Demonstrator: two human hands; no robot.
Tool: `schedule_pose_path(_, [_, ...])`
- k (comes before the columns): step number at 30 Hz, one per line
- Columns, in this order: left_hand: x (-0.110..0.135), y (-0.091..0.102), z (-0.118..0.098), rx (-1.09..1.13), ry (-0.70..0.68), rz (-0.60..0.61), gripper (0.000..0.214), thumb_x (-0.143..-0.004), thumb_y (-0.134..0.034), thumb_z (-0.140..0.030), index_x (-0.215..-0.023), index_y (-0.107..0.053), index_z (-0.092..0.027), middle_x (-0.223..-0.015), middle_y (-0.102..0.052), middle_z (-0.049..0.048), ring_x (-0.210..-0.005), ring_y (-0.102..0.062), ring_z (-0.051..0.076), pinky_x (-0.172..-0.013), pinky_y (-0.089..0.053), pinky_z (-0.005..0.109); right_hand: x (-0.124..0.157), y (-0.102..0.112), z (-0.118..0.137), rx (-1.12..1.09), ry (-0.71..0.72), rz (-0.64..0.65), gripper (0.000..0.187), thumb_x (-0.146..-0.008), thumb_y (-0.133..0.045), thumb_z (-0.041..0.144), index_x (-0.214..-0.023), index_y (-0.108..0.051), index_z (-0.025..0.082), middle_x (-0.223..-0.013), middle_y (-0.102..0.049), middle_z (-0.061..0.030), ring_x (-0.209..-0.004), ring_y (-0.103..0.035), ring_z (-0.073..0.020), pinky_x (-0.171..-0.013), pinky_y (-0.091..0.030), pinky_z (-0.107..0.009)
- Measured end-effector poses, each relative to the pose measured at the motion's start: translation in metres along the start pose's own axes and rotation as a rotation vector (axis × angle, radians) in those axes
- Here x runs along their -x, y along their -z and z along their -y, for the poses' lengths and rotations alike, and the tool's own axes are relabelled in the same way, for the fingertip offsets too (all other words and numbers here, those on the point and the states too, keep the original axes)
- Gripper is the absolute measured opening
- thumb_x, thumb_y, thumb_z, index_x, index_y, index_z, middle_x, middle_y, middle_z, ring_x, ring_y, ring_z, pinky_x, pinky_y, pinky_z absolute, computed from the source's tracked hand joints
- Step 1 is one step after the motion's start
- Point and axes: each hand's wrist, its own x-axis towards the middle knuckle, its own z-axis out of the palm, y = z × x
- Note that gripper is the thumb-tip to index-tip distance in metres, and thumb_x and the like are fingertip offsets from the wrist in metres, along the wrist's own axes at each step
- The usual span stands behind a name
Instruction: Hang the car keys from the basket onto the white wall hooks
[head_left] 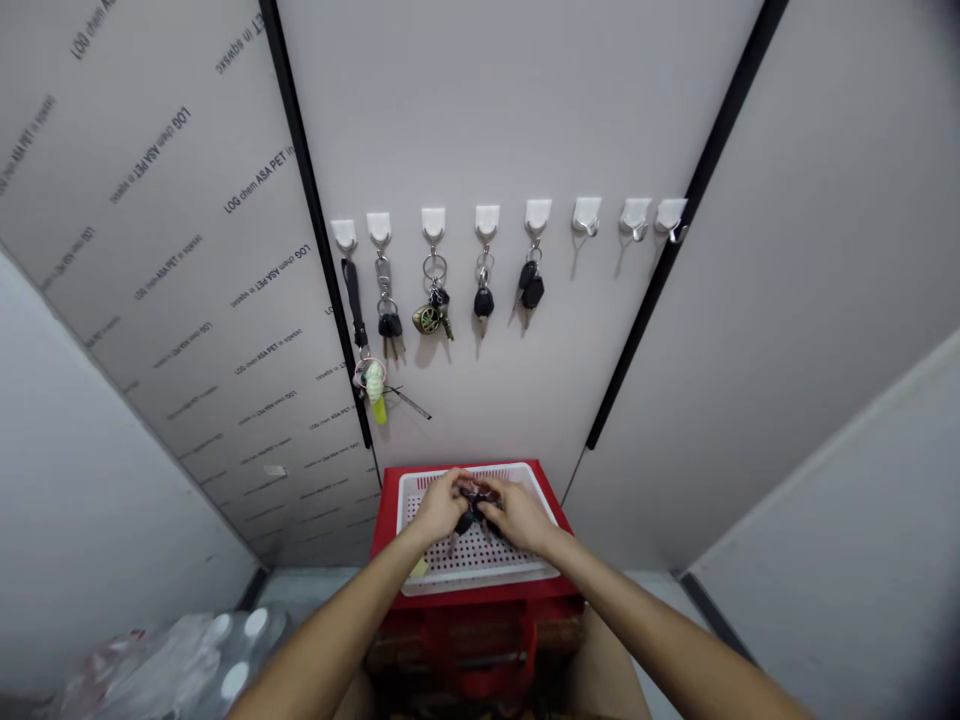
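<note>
Both my hands meet over a white perforated basket that sits on a red stool. My left hand and my right hand are both closed around a dark bunch of keys held between them just above the basket. On the wall above runs a row of white hooks. Five of them on the left carry key bunches; three on the right hang bare.
A black vertical strip and a second slanting one divide the grey wall panels. Plastic-wrapped bottles lie on the floor at the lower left. A small yellow item lies in the basket's left corner.
</note>
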Motion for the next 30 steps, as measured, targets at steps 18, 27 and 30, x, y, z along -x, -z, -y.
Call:
schedule_pose_path(18, [0.008, -0.003, -0.004, -0.083, -0.128, 0.113, 0.060, -0.048, -0.037, 0.004, -0.104, -0.032, -0.018, -0.078, -0.048, -0.0010, -0.055, -0.043, 0.004, -0.047, -0.032, 0.013, -0.006, 0.009, 0.010, -0.011, 0.166, 0.114, 0.029, -0.053, -0.037, 0.006, -0.076, -0.052, 0.016, -0.087, -0.053, -0.0045, -0.084, -0.045, -0.0142, -0.077, -0.033, -0.026])
schedule_pose_path(27, [0.003, 0.007, 0.000, 0.004, 0.012, -0.053, 0.045, -0.052, -0.037, 0.003, -0.093, -0.040, -0.016, -0.062, -0.044, -0.0048, -0.050, -0.043, 0.004, -0.048, -0.033, 0.014, 0.000, 0.016, -0.013, 0.145, -0.029, 0.130, 0.012, -0.058, -0.039, 0.014, -0.061, -0.050, 0.015, -0.055, -0.051, 0.0004, -0.052, -0.043, -0.0091, -0.051, -0.033, -0.019])
schedule_pose_path(30, [0.001, 0.008, -0.002, 0.071, 0.033, -0.044, 0.041, -0.053, -0.041, 0.001, -0.090, -0.040, -0.015, -0.056, -0.045, -0.0061, -0.048, -0.043, 0.005, -0.046, -0.033, 0.015, 0.000, 0.016, -0.011, 0.085, 0.003, 0.039, 0.015, -0.060, -0.042, 0.018, -0.070, -0.053, 0.015, -0.068, -0.055, -0.0021, -0.063, -0.046, -0.0112, -0.059, -0.034, -0.021])
